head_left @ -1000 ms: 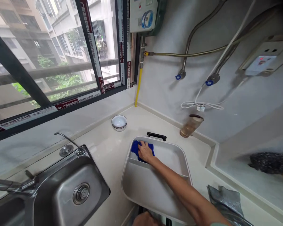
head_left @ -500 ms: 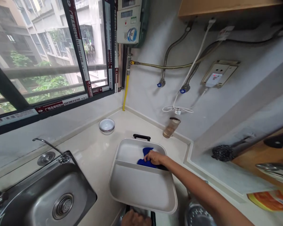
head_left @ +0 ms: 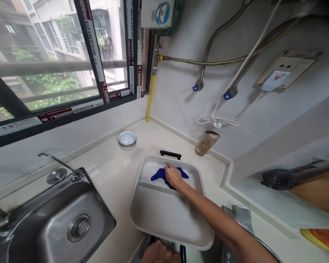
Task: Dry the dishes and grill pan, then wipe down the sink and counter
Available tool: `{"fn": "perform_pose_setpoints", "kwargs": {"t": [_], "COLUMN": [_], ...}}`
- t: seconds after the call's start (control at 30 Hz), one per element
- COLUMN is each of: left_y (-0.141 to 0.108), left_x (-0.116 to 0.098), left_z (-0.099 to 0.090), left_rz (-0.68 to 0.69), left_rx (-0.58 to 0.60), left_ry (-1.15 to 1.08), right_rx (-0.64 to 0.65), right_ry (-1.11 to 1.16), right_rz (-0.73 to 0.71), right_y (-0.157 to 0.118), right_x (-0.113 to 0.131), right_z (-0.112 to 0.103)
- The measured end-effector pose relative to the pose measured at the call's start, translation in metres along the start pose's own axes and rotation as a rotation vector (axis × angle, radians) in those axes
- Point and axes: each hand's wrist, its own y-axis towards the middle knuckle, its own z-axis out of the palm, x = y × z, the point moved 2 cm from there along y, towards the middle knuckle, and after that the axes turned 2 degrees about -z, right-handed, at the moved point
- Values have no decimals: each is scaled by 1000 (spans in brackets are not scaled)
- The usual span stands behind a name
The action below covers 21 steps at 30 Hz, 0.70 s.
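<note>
Both the cloth (head_left: 159, 175) and the right grip (head_left: 173, 178) have slid toward nine o'clock since half a second ago, from the far compartment's right-hand part to about its middle. With the tray (head_left: 170, 215) as the clock's centre, the window (head_left: 57, 69) stands around eleven, cut off by two edges, its view hazy and the print on its strips too small to read. At nine lies the sink (head_left: 53, 228); the left edge and bottom edge crop it, and its lever tap (head_left: 1, 224) is only partly in view. Bowls (head_left: 127, 140) sit nested at eleven on the table (head_left: 104, 179), well apart from the tray; how many is unclear. The meter (head_left: 155, 16) on the wall at twelve loses its top.

At six, the left grip (head_left: 160, 252) is curled by the near handle (head_left: 183, 252); the frame cuts off its lower part, so I cannot tell whether it is closed around the bar. The right grip is closed on the cloth, inside the far compartment, hiding the cloth's middle; its fingertips are hard to see. The arm covers part of the divider (head_left: 156, 187).

A cup (head_left: 207, 143) leans, blurred, at one. Near three, the forearm partly hides a grey sheet (head_left: 242, 217). Further right are a dark, smeared bundle (head_left: 278, 179) and a cropped orange packet (head_left: 325, 236).
</note>
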Motion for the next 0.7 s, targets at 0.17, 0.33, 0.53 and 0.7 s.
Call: {"fn": "perform_pose_setpoints", "kwargs": {"t": [0.17,0.33,0.53,0.7], "left_y": [-3,-3,-3,-6], "left_x": [-2,-1,3,0], "left_z": [-14,-13,-49,-72], "left_rz": [-76,-57,14,-17], "left_rx": [42,-41,-30,-102], "left_ry": [-56,-5,1,-11], "right_rx": [-33,-92,-363,-352], "right_ry": [218,454,826,902], "right_rz": [-165,-219,3,187], "right_y": [29,24,-44,-141], "right_x": [66,62,14,-29], "right_z": [15,2,-56,-30]}}
